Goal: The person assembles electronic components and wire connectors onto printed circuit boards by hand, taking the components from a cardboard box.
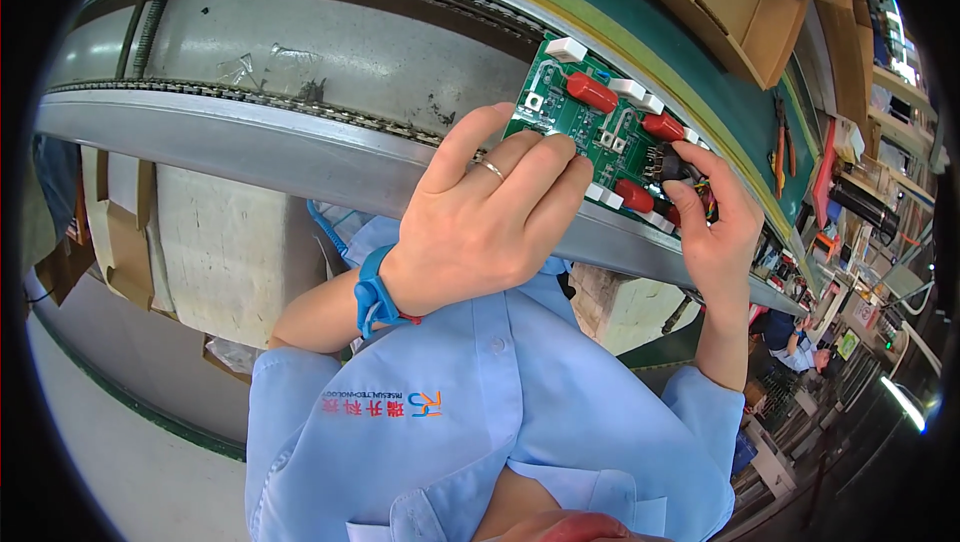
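A green circuit board (590, 127) lies across the conveyor rails, carrying red capacitors (592, 92) and white blocks (566, 50). My left hand (490, 207) reaches over its near left side; the bent fingers hold the board's edge and cover part of it, and the thumb is hidden. At the board's right end, my right hand (715, 212) pinches a black component with pins and coloured wires (665, 164) between thumb and forefinger. The pins point left, over the board. Whether the component touches the board, I cannot tell.
Chains (250, 97) run along the metal conveyor rails. Beyond the far rail, a cardboard box (735, 17) holds similar wired parts. Pliers (783, 147) lie on the green surface at the right. Further right, another person (795, 347) sits among cluttered benches.
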`<state>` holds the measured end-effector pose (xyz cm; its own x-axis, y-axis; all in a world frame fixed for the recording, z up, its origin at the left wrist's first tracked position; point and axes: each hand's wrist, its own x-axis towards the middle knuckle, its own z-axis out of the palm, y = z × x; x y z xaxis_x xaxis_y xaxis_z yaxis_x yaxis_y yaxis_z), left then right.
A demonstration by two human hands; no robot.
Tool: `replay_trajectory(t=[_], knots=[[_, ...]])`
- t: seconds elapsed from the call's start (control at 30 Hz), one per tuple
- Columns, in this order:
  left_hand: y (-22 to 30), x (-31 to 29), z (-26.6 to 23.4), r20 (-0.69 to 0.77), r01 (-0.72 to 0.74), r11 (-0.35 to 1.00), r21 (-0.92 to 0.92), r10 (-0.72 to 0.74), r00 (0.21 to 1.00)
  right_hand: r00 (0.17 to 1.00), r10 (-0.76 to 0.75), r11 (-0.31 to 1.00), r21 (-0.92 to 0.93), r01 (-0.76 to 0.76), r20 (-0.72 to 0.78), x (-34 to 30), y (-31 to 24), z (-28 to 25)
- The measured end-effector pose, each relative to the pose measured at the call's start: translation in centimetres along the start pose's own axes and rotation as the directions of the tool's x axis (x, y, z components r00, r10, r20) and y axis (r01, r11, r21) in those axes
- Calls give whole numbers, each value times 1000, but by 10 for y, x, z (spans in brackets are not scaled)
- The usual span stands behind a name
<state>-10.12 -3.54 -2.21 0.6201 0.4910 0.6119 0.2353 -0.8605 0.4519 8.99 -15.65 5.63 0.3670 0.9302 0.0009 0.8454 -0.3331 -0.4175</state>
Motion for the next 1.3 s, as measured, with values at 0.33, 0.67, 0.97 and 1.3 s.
replay_trajectory(t=[0.33, 0.67, 0.97, 1.3], knots=[[1, 1, -5, 37, 4, 1000, -18, -3, 999, 997, -75, 992, -100, 76, 7, 2, -6, 1], [1, 0, -3, 37, 7, 1000, -16, -6, 999, 980, -194, 933, -300, 199, 47, 6, -15, 9], [0, 2, -1, 17, -8, 1000, 2, 8, 1000, 960, -238, 904, -326, 275, 150, 12, -13, 4], [-1, -1, 5, 10, -1, 1000, -23, 2, 1000, 944, -247, 861, -397, 318, 220, 15, -19, 7]])
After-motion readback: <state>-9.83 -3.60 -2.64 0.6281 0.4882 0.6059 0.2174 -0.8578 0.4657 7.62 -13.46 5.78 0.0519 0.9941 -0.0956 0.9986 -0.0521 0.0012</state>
